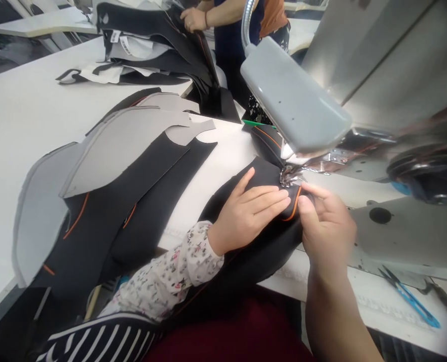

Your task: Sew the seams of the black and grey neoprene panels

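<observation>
A black fabric piece [261, 173] lies under the presser foot [289, 176] of a sewing machine and hangs down over the table's front edge. My left hand [248, 213] rests flat on it, fingers stretched toward the foot and thumb apart. Just right of the foot, my right hand [327, 218] pinches the fabric's edge between thumb and forefinger, beside an orange cord [294, 206]. The needle itself cannot be made out.
Grey and black cut pieces [121, 146] with orange trim lie on the white table [27, 120] at left. Blue thread snips [412, 296] lie at right. A grey lamp head [295, 95] hangs above the foot. Behind, a person's hand [194, 20] touches stacked black pieces [140, 17].
</observation>
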{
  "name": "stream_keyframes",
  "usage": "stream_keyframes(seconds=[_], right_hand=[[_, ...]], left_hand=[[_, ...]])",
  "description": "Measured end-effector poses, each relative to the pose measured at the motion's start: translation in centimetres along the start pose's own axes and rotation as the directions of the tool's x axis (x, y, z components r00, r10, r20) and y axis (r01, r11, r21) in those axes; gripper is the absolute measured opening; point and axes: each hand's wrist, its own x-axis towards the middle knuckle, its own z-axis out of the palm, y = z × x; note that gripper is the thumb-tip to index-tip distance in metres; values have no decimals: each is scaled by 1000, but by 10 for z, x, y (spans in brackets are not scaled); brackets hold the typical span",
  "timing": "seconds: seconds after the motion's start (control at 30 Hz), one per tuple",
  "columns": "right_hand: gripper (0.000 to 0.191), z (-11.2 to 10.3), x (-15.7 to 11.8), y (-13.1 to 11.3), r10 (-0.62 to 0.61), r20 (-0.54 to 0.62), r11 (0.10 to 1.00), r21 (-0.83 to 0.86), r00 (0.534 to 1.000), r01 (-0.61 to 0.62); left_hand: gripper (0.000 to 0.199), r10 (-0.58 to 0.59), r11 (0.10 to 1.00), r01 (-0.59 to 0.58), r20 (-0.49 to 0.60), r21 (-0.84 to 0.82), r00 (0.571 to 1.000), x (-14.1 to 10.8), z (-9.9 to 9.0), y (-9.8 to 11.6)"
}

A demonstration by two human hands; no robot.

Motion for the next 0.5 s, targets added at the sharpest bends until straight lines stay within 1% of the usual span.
stream_keyframes(seconds=[0.27,0.33,0.4,0.5], right_hand=[[30,4,4,-3,-43,-63,999,-26,997,42],[34,3,7,-2,-44,-46,999,-29,998,43],[40,0,7,3,-16,-3,1000,-9,1000,16],[51,-4,-2,25,-23,60,995,99,998,17]], left_hand=[[23,-19,1000,19,-28,-19,999,1,0,0],[22,-34,999,33,-25,-32,999,3,1,0],[23,-44,998,44,-14,-47,999,5,3,0],[27,-45,997,45,7,-56,999,5,0,1]])
